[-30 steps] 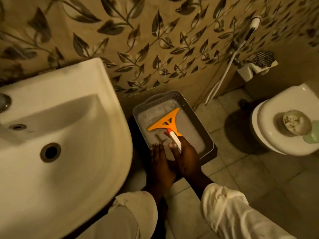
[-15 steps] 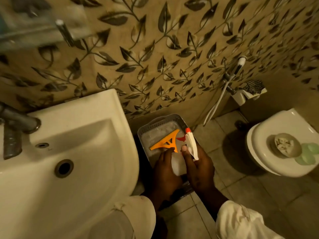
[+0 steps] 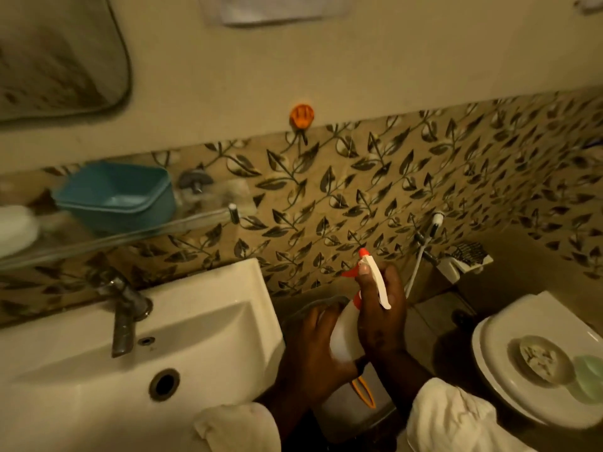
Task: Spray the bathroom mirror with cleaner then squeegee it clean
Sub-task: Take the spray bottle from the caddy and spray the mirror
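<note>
A white spray bottle with an orange nozzle and trigger is lifted in front of me, right of the sink. My right hand grips its neck and trigger head. My left hand wraps around the bottle's body from the left. Below the hands, part of the orange squeegee lies in the grey basket on the floor. The mirror hangs at the upper left, its lower right corner visible, blurred.
A white sink with a metal tap fills the lower left. A glass shelf above it bears a blue tub. An orange hook sticks to the wall. A toilet with small dishes stands right.
Both hands have lifted the spray bottle out of the basket. The squeegee stays in the basket. My view has swung upward, bringing the shelf and the mirror into sight.
</note>
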Available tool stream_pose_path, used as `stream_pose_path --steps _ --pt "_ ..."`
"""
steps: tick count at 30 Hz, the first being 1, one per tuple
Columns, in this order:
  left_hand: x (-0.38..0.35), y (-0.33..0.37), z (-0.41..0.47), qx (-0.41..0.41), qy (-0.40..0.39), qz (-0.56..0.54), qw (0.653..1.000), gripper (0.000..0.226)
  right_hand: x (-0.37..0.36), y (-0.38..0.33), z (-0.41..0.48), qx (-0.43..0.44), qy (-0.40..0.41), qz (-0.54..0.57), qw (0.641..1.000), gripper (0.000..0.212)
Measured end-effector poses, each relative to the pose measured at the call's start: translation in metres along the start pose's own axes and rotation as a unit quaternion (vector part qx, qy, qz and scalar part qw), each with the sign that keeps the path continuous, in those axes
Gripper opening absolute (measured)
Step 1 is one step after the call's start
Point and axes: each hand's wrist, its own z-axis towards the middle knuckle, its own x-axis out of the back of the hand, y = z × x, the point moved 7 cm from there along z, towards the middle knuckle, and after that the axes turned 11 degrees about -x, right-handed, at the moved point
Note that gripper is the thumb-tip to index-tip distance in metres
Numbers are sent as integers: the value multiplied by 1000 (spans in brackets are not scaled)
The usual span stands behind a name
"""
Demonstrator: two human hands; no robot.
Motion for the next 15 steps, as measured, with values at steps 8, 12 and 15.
stream_pose_path --steps 8,12,15 --pt "114 35 18 -67 102 36 992 94 -67 -107 -1 46 -40 56 997 49" --pt "178 48 20 -95 158 79 980 96 -100 -164 -6 73 -42 69 994 50" --pt "224 55 21 -103 182 113 971 100 -128 -206 -15 88 -60 78 991 49"
